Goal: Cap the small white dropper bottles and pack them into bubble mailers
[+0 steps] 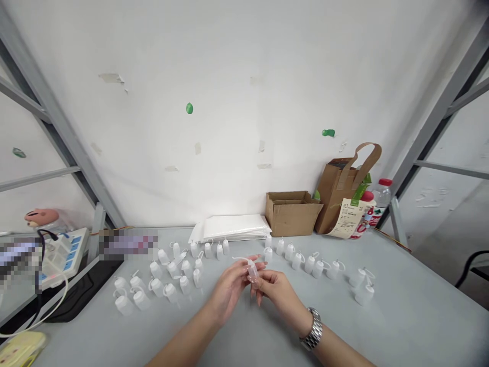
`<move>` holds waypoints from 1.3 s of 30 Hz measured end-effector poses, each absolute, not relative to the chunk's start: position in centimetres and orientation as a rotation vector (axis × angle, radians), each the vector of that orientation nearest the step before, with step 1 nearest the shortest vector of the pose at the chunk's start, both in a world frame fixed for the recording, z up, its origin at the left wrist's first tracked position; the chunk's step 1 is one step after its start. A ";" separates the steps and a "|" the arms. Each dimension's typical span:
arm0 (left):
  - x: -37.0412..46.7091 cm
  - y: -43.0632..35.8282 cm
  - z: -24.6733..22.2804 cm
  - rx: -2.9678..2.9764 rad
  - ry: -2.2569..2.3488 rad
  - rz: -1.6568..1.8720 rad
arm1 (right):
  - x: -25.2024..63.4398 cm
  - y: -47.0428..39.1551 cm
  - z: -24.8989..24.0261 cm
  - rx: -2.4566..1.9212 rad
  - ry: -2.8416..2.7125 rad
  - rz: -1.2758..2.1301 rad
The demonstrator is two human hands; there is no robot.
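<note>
1. A silver watch circles the person's right wrist, near the front of the grey table.
2. The right hand pinches a small bottle by its lower body, thumb across the front.
3. The left hand grasps the same bottle from the other side, fingers curled round its upper part.
4. This bottle is held above the middle of the table, slightly tilted. It is milky and translucent, with a slim cylindrical body and a narrow top; a thin pale strap trails out leftward. The fingers hide part of it, so the strap is probably joined at the neck.
5. Similar white bottles with looped straps are scattered on the left and in a loose line on the right.
6. Behind them lie a stack of flat white packets, an open cardboard box and a brown paper bag, against a white wall.
</note>
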State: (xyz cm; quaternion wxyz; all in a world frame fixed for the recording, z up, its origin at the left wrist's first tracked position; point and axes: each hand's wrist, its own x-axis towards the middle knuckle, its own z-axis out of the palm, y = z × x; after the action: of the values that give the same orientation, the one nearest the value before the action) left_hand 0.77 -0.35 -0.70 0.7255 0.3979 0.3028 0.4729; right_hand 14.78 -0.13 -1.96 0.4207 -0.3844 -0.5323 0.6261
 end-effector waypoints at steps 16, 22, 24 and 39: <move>0.5 0.1 -0.7 0.798 0.635 1.010 | 14.8 -0.3 -1.8 -0.892 -1.328 1.622; 0.5 0.2 -0.7 0.686 0.599 0.989 | 14.8 -0.6 -1.3 -0.827 -1.267 1.718; 0.5 0.1 -0.7 0.662 0.604 0.981 | 14.8 -0.6 -1.3 -0.809 -1.249 1.741; 0.5 -0.1 -0.6 0.593 0.667 1.010 | 14.6 -0.8 -1.5 -0.758 -1.259 1.814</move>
State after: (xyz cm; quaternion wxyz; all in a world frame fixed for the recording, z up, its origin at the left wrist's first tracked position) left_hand 0.53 -0.14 -0.62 0.7815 0.2744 0.3086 0.4677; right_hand 14.62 -0.85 -1.48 0.3927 -0.2985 -0.4961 0.7146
